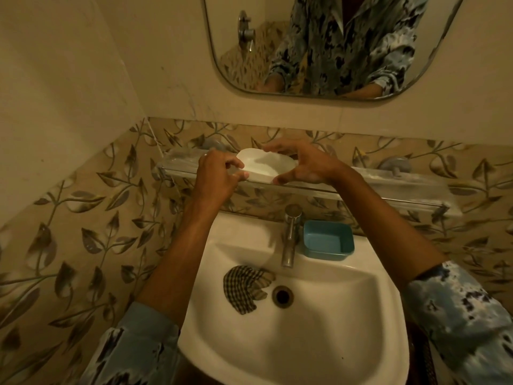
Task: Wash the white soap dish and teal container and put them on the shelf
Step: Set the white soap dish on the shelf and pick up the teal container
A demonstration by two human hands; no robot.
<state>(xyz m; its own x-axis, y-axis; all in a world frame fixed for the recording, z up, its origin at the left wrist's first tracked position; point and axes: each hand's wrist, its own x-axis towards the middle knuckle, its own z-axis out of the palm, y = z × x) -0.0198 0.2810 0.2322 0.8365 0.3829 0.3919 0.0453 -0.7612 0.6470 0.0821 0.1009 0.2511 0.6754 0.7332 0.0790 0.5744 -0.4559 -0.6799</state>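
The white oval plastic soap dish (266, 165) gripped between the left hand (219, 179) and the right hand (305, 168) looks smooth, with a soft half-matt sheen. The clear shelf (388, 184) under the grip is transparent, whether glass or plastic I cannot tell, and dulled by streaks. Below the grip, the chrome metal tap (290, 237) is polished but spotted, the teal rectangular plastic container (324, 240) beside it is smooth and satin, the white ceramic basin (319, 343) is glossy, and the black-and-white checked cloth (244, 287) in it is matt woven fabric.
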